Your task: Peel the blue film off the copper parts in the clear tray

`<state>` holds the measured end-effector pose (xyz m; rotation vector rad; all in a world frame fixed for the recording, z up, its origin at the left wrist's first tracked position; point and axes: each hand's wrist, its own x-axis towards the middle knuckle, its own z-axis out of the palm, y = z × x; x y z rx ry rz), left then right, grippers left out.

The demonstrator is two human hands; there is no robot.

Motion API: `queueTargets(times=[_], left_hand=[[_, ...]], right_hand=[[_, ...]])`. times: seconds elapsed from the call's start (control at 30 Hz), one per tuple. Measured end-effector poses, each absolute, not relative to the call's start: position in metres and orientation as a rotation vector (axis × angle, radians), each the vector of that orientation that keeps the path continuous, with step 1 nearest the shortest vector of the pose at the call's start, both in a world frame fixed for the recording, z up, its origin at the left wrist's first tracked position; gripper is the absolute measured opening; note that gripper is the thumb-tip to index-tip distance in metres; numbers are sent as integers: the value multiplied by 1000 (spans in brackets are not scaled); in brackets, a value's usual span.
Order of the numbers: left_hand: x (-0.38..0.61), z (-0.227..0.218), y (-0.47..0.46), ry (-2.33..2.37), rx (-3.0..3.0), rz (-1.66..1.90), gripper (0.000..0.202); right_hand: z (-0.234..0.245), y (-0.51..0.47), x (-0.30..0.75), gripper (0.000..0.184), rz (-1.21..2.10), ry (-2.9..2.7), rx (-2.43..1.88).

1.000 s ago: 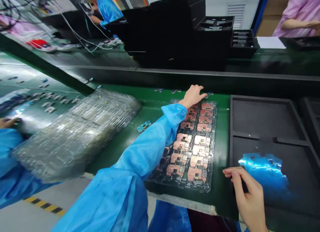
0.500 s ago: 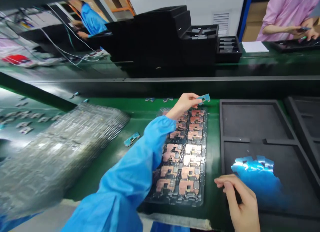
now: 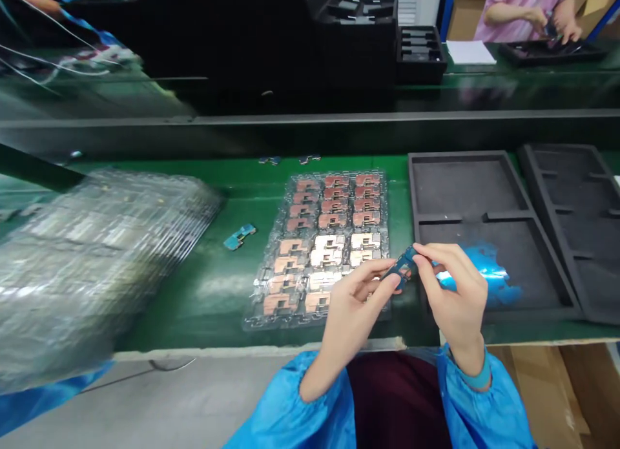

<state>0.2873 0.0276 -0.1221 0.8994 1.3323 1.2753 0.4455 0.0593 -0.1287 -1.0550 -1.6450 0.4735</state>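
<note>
My left hand (image 3: 351, 307) and my right hand (image 3: 453, 291) meet just above the table's front edge, both pinching a small blue-filmed part (image 3: 403, 268) between their fingertips. Right behind the hands lies a clear blister tray (image 3: 271, 261) filled with several copper-coloured parts in rows. A pile of peeled blue film (image 3: 477, 278) rests in the near compartment of a black foam tray (image 3: 460, 184) to the right of my hands.
A tall stack of clear trays (image 3: 97, 255) lies at the left. One loose blue part (image 3: 239, 236) sits on the green mat (image 3: 213, 287). A second black tray (image 3: 576, 210) is far right. Black tray stacks (image 3: 368, 42) stand behind the rail. A person in pink (image 3: 523, 10) works far right.
My left hand picked a blue part from beyond the tray's far end and drew it back to the front. My right hand rose from the mat to grip it too.
</note>
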Motion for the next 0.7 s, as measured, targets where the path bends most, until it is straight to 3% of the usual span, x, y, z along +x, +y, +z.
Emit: queueTargets(times=[0.13,0.43,0.7], left_hand=[[297,-127,18,1343,833,1341,14],[294,-137,7,1059,617,1222,38],[289,-134,7,907,407,1177,32]], right_hand=[[-130,55,447,17,450,-1721,-977],[-146,51,457,23,-30,-1938,-877],[-152,38,463,24,-130,-2012,-766]])
